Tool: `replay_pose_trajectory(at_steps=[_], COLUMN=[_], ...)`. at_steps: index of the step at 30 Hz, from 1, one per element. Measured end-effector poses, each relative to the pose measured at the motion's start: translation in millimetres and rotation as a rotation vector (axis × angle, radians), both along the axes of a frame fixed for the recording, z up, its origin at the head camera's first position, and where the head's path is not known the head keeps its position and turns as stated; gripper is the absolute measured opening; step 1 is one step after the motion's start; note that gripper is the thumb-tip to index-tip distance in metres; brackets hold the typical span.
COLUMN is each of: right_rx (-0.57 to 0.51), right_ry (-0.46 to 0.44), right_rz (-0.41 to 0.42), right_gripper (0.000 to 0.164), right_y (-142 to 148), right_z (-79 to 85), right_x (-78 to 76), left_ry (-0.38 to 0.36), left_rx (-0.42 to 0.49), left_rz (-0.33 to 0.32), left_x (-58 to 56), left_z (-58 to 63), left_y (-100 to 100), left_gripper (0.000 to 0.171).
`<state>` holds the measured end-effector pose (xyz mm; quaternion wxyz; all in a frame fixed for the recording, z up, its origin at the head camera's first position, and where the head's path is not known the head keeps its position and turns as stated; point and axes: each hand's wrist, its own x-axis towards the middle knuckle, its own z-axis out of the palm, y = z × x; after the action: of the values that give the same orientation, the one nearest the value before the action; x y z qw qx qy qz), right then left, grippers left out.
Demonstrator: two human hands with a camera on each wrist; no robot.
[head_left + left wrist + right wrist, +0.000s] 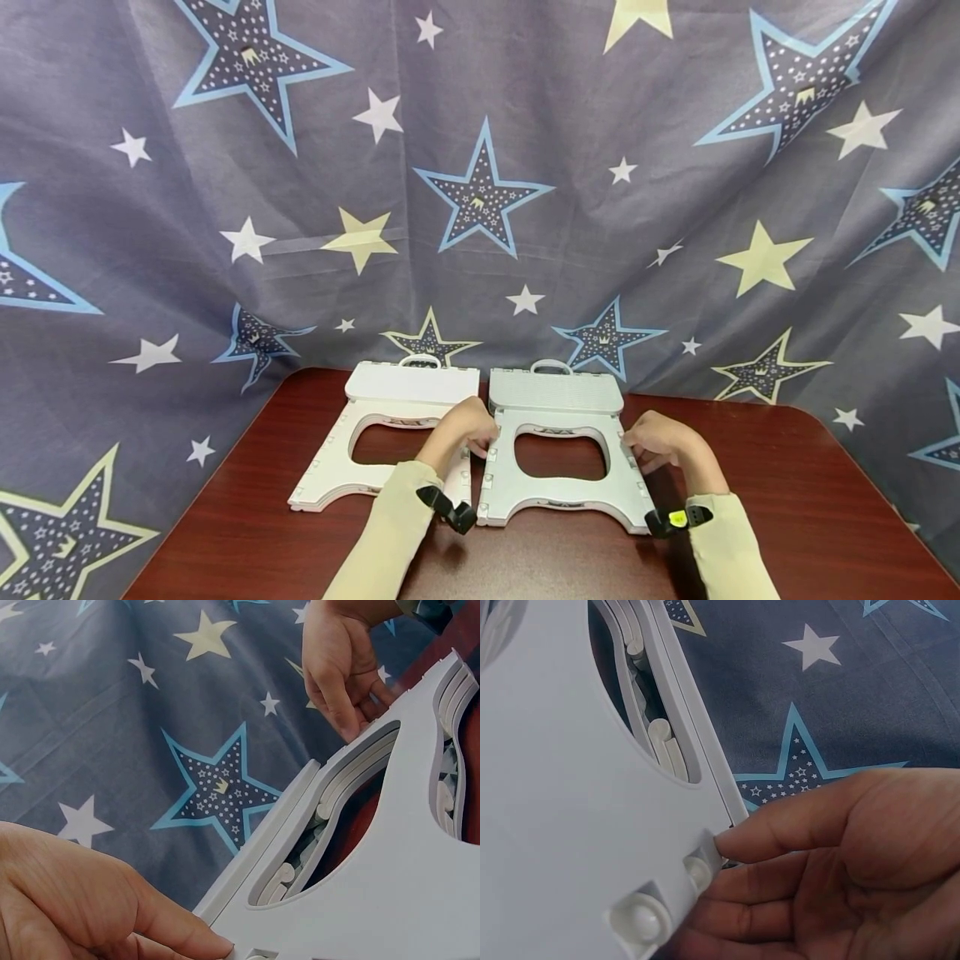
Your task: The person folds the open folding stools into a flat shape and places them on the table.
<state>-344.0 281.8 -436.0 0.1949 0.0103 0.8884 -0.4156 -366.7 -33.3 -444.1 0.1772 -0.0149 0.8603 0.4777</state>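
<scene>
Two folded plastic step stools lie side by side. My hands hold the greyish-white folding step stool on the right by its two side edges. The left hand is at its left edge, with thumb and fingers at the rim in the left wrist view, partly cut off. On the opposite edge, my right hand pinches the stool; the right wrist view shows the thumb against the side and curled fingers lower down, partly behind it. A whiter step stool lies beside it, partly covered by my left forearm.
The stools are on a dark red wooden table with rounded far corners. A grey-blue curtain with printed stars hangs behind and around it. Each stool has a loop handle at its far end. Black camera straps sit on both wrists.
</scene>
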Motion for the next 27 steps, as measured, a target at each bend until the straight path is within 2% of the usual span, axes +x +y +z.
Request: replay_pose_trajectory(at_steps=[27], right_rx=[0.012], right_ry=[0.005], right_rz=[0.001], right_gripper=[0.014], right_y=[-2.8], right_z=[-0.1], right_x=[1.6], left_ry=[0.029], left_rx=[-0.086], left_rz=[-0.029], left_x=[-0.5], left_z=[-0.9], left_y=[0.9], left_gripper=[0.022])
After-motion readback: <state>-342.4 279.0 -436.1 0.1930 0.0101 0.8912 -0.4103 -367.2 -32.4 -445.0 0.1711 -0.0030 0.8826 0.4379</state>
